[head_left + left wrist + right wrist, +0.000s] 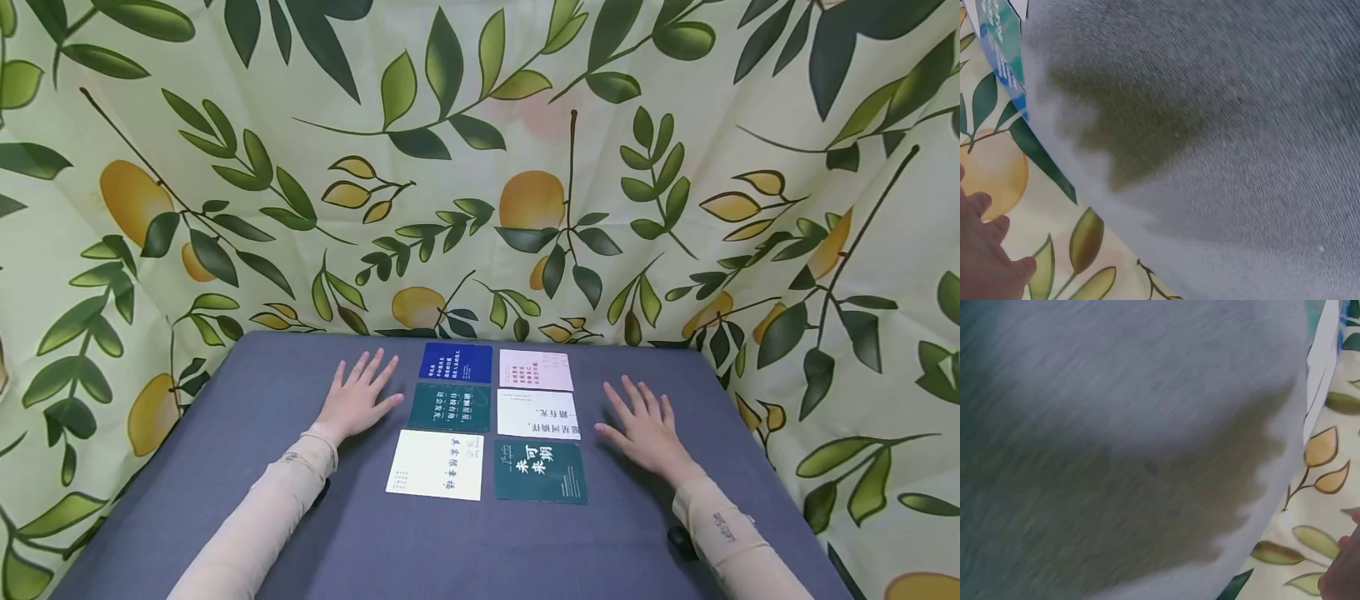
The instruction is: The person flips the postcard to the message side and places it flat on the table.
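Several square cards with printed Chinese writing lie flat in two columns at the table's middle. The left column holds a blue card (455,362), a dark green card (450,407) and a cream card (435,464). On the right are a pink card (536,370), a white card (537,414) and another green card (541,472). My left hand (354,402), fingers spread, is left of the cards and apart from them. The right hand (647,427) spreads likewise on the other side, touching no card. Both wrist views show only part of each hand, with its shadow on the cloth.
Grey cloth covers the table (517,550). A curtain (465,183) with leaves and orange fruit hangs behind it and along both sides. Dark wrist devices, such as the right one (681,543), show under both pale sleeves.
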The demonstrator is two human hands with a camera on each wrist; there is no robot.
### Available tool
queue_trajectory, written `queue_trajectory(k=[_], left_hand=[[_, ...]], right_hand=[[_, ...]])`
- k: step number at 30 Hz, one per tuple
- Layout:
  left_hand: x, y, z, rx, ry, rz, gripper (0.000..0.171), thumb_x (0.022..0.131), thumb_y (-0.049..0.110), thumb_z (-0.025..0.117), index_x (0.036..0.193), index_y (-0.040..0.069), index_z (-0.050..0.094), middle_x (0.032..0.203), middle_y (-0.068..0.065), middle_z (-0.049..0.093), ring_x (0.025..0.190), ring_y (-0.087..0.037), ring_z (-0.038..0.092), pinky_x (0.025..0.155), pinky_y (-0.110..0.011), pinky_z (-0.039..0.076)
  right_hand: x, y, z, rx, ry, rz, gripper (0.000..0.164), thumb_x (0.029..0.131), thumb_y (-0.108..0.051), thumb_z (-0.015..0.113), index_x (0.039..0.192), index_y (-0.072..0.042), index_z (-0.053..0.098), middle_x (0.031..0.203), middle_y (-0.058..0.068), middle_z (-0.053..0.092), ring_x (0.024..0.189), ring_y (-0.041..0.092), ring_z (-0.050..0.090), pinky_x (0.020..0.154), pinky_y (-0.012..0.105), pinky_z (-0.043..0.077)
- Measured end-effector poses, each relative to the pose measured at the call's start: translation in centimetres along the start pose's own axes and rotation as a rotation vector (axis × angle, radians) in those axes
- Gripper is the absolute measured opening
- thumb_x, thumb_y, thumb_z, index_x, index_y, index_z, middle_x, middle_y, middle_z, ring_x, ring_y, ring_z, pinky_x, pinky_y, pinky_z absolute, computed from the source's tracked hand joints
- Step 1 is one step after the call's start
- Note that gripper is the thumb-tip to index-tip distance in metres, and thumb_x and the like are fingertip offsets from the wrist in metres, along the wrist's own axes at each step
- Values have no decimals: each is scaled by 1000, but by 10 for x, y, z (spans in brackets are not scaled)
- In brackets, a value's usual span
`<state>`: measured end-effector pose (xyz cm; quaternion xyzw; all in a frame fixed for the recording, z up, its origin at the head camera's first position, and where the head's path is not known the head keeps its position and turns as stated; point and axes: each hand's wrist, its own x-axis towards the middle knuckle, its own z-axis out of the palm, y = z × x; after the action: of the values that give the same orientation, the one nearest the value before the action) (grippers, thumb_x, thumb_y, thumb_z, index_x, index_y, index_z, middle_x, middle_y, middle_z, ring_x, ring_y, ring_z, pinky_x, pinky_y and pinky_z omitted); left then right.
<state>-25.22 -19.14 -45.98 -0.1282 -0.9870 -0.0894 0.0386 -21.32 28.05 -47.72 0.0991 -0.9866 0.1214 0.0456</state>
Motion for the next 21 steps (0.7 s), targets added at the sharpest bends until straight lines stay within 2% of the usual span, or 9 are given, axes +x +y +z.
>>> queue_trajectory(k=[5, 10, 15, 21], left_hand=[[5, 5, -3, -2, 34, 19, 69, 91, 51, 49, 147, 17, 28, 153, -14, 28, 140, -36, 26, 113, -61, 11], [11, 12, -11, 11, 58, 32, 63, 92, 48, 51, 141, 9, 41, 144, -17, 43, 133, -36, 39, 110, -58, 24], [21, 19, -17, 74, 76, 73, 51, 91, 39, 55, 130, 6, 53, 131, -16, 55, 122, -33, 51, 102, -53, 38], [36, 32, -21, 154, 57, 117, 42, 91, 35, 56, 121, 6, 60, 121, -14, 61, 112, -30, 57, 92, -48, 47]], right_hand=[[11, -18, -1, 21, 36, -32, 74, 87, -51, 57, 147, -19, 27, 152, 21, 21, 138, 45, 16, 108, 67, 6], [27, -44, -5, 47, 57, -76, 71, 88, -46, 58, 145, -12, 33, 148, 22, 29, 137, 44, 21, 109, 65, 12], [47, -69, -11, 83, 62, -117, 65, 90, -44, 56, 141, -8, 39, 144, 21, 38, 134, 40, 30, 109, 60, 22], [77, -91, -16, 169, 77, -117, 53, 92, -38, 55, 133, -6, 48, 135, 19, 48, 127, 36, 42, 106, 53, 33]])
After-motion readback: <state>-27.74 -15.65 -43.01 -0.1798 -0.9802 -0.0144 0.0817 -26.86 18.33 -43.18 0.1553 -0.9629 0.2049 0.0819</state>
